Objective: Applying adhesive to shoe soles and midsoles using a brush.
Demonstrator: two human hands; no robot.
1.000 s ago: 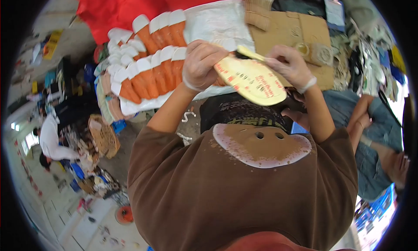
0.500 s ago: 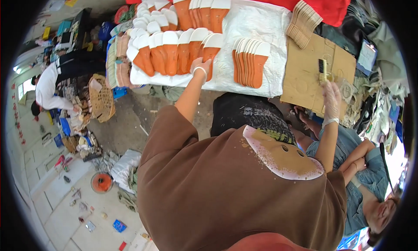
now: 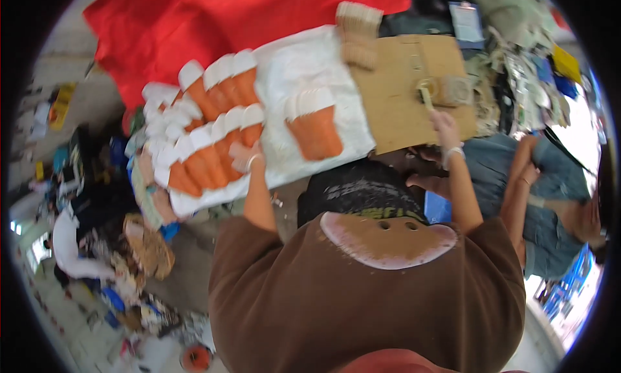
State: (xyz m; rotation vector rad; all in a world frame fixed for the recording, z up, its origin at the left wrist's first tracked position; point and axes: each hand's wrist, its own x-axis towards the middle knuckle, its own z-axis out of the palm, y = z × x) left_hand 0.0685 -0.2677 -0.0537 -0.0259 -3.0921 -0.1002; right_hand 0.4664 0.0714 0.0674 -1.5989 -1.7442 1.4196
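My left hand (image 3: 246,158), in a pale thin glove, rests at the lower end of a row of overlapping orange insoles with white toe parts (image 3: 206,159). Its fingers are blurred but look spread against the end insole. In my gloved right hand (image 3: 445,126) is a brush (image 3: 425,96) with a pale handle, gripped above the cardboard sheet (image 3: 394,124). The brush head is beside a translucent tub (image 3: 455,90) with tan contents. Between my hands, a separate fan of orange and white insoles (image 3: 315,130) lies on the white sheet (image 3: 352,127).
A stack of beige insoles (image 3: 358,37) stands where white sheet meets cardboard. Red cloth (image 3: 259,14) covers the table's far side. A seated person in denim (image 3: 550,198) is close on my right; another person in white (image 3: 74,244) bends at the far left. Scraps (image 3: 517,82) pile right.
The view has swung, so the table sits lower and farther left. My right hand has lowered the brush from upright toward the tub. My left hand stays by the row's end insole.
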